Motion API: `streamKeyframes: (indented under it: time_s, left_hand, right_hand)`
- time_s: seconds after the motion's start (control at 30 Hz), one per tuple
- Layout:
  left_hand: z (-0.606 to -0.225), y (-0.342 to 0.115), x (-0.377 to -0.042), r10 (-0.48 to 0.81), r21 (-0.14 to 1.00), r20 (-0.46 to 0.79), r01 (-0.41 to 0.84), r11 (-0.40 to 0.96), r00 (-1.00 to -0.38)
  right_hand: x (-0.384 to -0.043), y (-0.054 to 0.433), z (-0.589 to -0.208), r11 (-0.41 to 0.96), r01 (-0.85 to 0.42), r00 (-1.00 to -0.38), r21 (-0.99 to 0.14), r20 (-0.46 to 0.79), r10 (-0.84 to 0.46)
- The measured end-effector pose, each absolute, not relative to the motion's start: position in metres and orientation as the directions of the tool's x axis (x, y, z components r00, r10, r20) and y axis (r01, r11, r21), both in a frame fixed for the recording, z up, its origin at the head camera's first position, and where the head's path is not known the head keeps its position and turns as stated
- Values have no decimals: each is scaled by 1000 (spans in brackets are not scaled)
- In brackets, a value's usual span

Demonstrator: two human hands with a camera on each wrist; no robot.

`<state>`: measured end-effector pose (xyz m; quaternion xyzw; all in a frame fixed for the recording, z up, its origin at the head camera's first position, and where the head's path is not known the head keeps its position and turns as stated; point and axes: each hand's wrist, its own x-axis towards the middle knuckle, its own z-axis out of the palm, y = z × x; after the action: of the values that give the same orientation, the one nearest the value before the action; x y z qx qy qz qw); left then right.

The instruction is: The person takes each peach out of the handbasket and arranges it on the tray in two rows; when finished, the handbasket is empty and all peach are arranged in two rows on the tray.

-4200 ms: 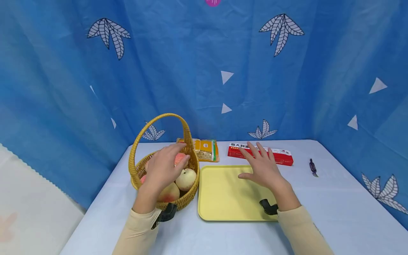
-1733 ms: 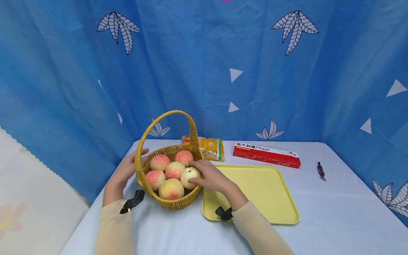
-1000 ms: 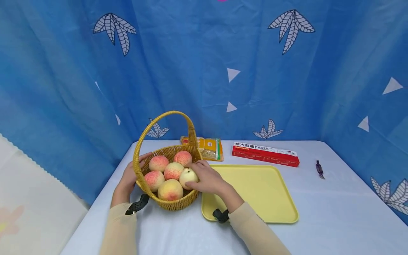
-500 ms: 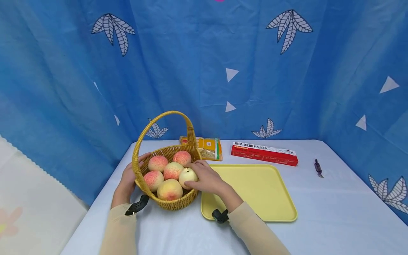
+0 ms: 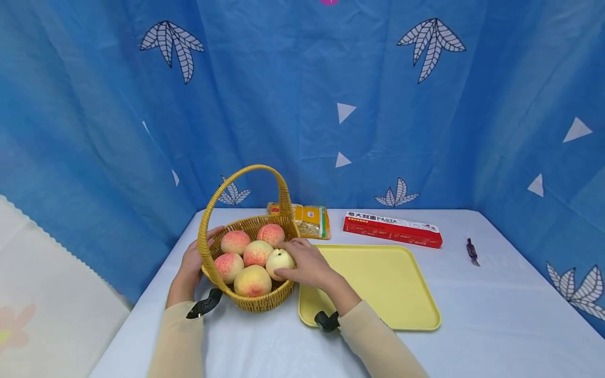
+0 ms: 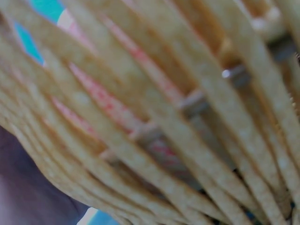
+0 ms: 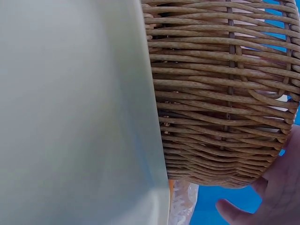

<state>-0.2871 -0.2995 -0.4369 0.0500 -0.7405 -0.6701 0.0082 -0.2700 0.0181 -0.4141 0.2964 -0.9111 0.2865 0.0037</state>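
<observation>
A yellow wicker basket [image 5: 264,302] with a tall arched handle holds several pink-and-yellow peaches [image 5: 257,253] and a pale yellow round fruit [image 5: 278,262] with a dark spot. My left hand [image 5: 191,262] holds the basket at its left rim, its fingers partly hidden behind the handle. From the right, my right hand [image 5: 309,265] reaches over the rim, thumb and fingers round the pale fruit. The left wrist view is filled by the woven wall [image 6: 154,112], with peach colour showing through its gaps. In the right wrist view, the right hand [image 7: 276,192] is beside the rim.
A yellow tray [image 5: 378,283] lies right of the basket, beneath my right forearm. Behind stand an orange-and-clear food packet [image 5: 312,220] and a red pasta box [image 5: 392,231]. A small purple wrapped sweet [image 5: 471,252] lies farther right. Blue curtains [image 5: 302,105] enclose the table.
My left hand has come down from above the basket to its left rim. The right hand has moved left from over the tray onto the pale fruit. Both stay nearly still over the last second.
</observation>
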Motion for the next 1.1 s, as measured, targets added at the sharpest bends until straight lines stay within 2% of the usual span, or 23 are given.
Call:
streamKeyframes:
  time_s: [0.77, 1.03, 1.1]
  left_hand:
    - [-438, -298, -287, -84, 995, -53, -59, 77, -995]
    - [-436, -297, -285, -76, 995, -54, -61, 83, -996]
    - [-437, -297, -284, -81, 994, -56, -62, 84, -995]
  right_hand:
    - [-266, 17, -413, 635, -579, -807, -512, 244, -538]
    - [-260, 12, -409, 659, -629, -778, -413, 337, -531]
    - [-259, 11, -409, 653, -631, -775, -417, 357, -521]
